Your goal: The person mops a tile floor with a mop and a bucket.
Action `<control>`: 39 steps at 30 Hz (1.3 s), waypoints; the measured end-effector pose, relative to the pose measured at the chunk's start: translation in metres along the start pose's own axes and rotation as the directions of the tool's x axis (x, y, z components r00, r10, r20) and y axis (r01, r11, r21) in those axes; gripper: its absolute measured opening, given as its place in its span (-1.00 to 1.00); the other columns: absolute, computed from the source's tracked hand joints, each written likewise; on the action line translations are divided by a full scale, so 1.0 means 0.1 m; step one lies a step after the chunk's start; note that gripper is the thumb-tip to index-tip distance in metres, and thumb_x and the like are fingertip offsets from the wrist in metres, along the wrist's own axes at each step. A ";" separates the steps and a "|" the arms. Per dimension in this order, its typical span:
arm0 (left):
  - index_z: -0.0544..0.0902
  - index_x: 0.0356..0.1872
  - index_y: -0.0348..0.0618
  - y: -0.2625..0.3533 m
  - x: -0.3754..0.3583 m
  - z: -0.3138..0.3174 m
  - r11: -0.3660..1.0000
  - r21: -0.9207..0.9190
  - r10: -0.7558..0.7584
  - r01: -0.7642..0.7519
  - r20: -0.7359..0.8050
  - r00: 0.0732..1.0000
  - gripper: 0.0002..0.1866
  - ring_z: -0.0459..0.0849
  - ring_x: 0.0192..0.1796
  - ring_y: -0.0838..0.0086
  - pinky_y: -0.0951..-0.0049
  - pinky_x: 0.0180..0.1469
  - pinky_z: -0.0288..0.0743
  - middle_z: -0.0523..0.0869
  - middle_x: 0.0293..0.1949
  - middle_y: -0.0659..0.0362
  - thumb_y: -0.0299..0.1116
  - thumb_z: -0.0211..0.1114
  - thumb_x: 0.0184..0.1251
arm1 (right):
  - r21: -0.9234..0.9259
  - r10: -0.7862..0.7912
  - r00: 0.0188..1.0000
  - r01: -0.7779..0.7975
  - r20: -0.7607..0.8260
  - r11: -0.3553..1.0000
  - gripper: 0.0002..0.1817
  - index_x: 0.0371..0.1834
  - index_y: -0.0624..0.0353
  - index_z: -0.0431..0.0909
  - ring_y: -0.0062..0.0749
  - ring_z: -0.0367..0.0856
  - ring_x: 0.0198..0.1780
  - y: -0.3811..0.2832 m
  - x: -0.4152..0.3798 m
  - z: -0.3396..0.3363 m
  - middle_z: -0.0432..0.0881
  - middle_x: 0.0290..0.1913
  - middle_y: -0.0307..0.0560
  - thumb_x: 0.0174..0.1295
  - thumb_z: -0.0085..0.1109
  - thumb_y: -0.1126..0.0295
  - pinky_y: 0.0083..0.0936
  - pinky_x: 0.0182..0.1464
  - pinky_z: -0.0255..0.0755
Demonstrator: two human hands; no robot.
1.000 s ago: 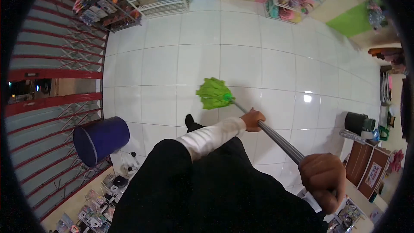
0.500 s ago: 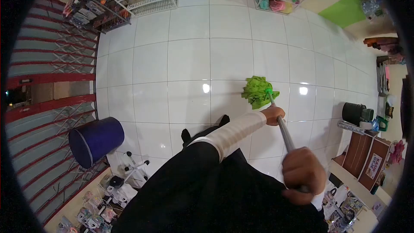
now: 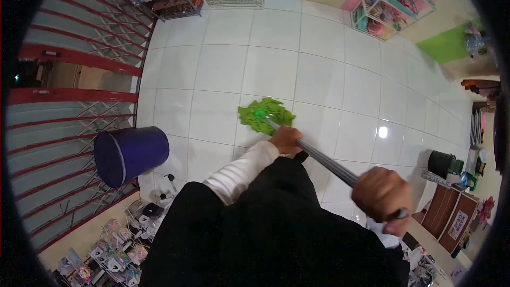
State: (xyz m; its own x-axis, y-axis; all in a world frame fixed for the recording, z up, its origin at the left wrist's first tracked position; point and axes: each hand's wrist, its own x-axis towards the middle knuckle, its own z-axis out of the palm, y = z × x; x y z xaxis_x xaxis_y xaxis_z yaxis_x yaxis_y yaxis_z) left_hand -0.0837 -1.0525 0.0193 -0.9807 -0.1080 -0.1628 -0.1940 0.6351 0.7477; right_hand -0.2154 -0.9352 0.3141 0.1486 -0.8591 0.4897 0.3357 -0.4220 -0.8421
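Note:
A mop with a bright green cloth head (image 3: 275, 111) rests on the white tiled floor in front of me. Its grey metal handle (image 3: 328, 162) slants from the head toward the lower right. My left hand (image 3: 287, 139), in a white sleeve, is wrapped round the handle's lower part, just above the mop head. Higher up, my right hand (image 3: 382, 194) grips the handle near its top end, which pokes out beside the thumb. Black clothing covers my body below, and one dark shoe tip shows under the handle.
A purple drum (image 3: 133, 154) stands at the left by the red-barred folding gate (image 3: 79, 96). White wire racks (image 3: 234, 1) and a goods shelf (image 3: 390, 8) line the far wall. A brown cabinet (image 3: 449, 204) and a black bin (image 3: 440, 163) are at the right.
The mop head has swept left across the tiles, and my left hand has gone left with it. The handle now lies at a flatter slant. My view has also turned somewhat.

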 end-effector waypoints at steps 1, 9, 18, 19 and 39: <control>0.54 -0.70 -0.09 -0.26 -0.23 -0.02 0.999 0.031 0.026 -0.024 -0.081 0.996 -0.81 0.60 -0.38 0.15 0.15 -0.28 0.41 0.59 -0.57 0.07 -0.21 0.23 -0.21 | -0.005 -0.038 0.994 0.037 -0.099 0.999 -0.63 -0.88 0.16 0.24 -0.25 0.30 -0.76 0.23 0.08 0.20 0.28 -0.79 -0.14 -0.05 0.07 0.27 -0.35 -0.66 0.18; 0.57 -0.60 -0.07 -1.67 -1.64 -0.54 0.955 0.141 -0.244 0.260 -0.125 0.962 -0.79 0.59 -0.37 0.17 0.21 -0.27 0.39 0.60 -0.54 0.11 -0.21 0.35 -0.24 | -0.226 0.117 0.987 -0.091 0.106 0.970 -0.69 -0.83 0.17 0.16 -0.14 0.26 -0.64 1.43 0.50 0.85 0.16 -0.76 -0.08 -0.05 -0.07 0.31 -0.29 -0.43 0.23; 0.56 -0.50 0.05 -2.07 -1.83 -0.30 0.750 0.390 -0.541 0.534 -0.102 0.835 -0.80 0.47 -0.02 0.27 -0.26 0.13 0.06 0.56 -0.28 0.20 -0.12 0.31 -0.07 | -0.272 0.165 0.985 -0.171 -0.047 0.947 -0.75 -0.79 0.22 0.12 -0.12 0.23 -0.57 1.94 -0.04 1.02 0.19 -0.67 -0.04 -0.14 -0.12 0.33 -0.29 -0.26 0.25; 0.60 -0.45 0.09 -2.00 -1.72 -0.21 0.811 0.310 -0.488 0.496 -0.109 0.866 -0.75 0.45 0.03 0.25 -0.27 0.21 -0.05 0.58 -0.25 0.23 -0.17 0.37 -0.24 | -0.277 0.189 0.979 -0.201 -0.072 0.939 -0.75 -0.78 0.22 0.13 -0.12 0.25 -0.56 1.79 -0.10 0.92 0.21 -0.66 -0.04 -0.14 -0.11 0.33 -0.28 -0.25 0.26; 0.41 -0.62 -0.11 1.87 2.14 2.05 0.904 -0.341 0.306 -0.257 0.098 0.947 -0.79 0.54 -0.24 0.13 -0.27 0.11 0.13 0.52 -0.49 0.11 -0.24 0.18 0.03 | -0.521 0.552 0.803 -0.578 -0.224 0.628 -0.78 -0.86 0.15 0.19 -0.13 0.30 -0.73 -1.37 -1.40 -0.39 0.23 -0.81 -0.11 -0.34 0.06 0.45 -0.29 -0.62 0.19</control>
State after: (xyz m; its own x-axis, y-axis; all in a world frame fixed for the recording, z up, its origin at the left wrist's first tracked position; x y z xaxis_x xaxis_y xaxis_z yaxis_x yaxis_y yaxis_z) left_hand -0.3255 -0.8000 -0.0074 -0.9858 0.1673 0.0119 0.0692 0.3413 0.9374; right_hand -0.3185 -0.7684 0.3517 0.0959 -0.9879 -0.1223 -0.3598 0.0801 -0.9296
